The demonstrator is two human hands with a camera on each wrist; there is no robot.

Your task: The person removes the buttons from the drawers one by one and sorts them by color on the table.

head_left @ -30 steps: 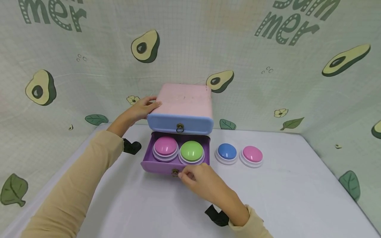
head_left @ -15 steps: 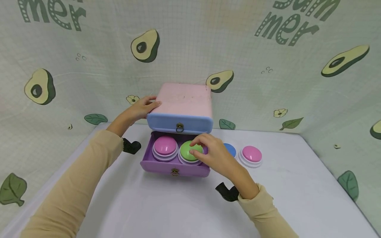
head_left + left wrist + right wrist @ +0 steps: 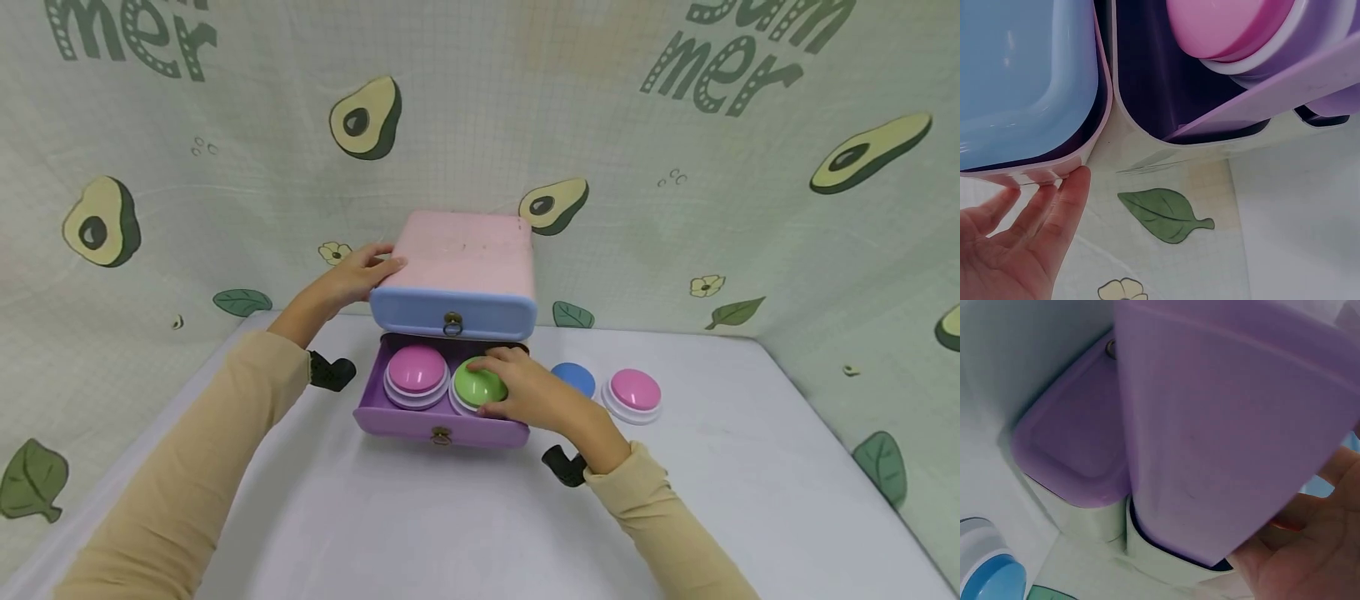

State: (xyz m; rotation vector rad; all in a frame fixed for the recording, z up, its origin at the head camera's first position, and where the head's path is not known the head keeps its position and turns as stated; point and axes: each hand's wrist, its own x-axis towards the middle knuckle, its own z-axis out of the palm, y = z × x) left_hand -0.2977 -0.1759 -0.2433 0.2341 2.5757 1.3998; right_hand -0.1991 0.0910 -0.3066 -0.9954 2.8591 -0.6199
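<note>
A small cabinet with a pink top (image 3: 465, 250) has its blue upper drawer (image 3: 420, 313) pushed in and a purple drawer (image 3: 480, 432) pulled out below. Inside sit a pink buzzer button (image 3: 417, 368) and a green buzzer button (image 3: 477, 385), both on white bases. My right hand (image 3: 543, 396) grips the green one, fingers over its far side and thumb near the drawer front. In the right wrist view the purple drawer hides those fingertips. My left hand (image 3: 348, 279) rests on the cabinet's left side, fingertips extended against the pink casing, as the left wrist view shows.
Right of the cabinet, a blue buzzer button (image 3: 573, 377) and a second pink buzzer button (image 3: 635, 390) stand on the white table (image 3: 720, 483). A closed purple drawer (image 3: 1079, 431) shows beneath the open one. Patterned cloth (image 3: 660, 225) rises behind.
My right hand has left the purple drawer's front ring, moved up over the green buzzer button and closed around it. My left hand stays against the cabinet.
</note>
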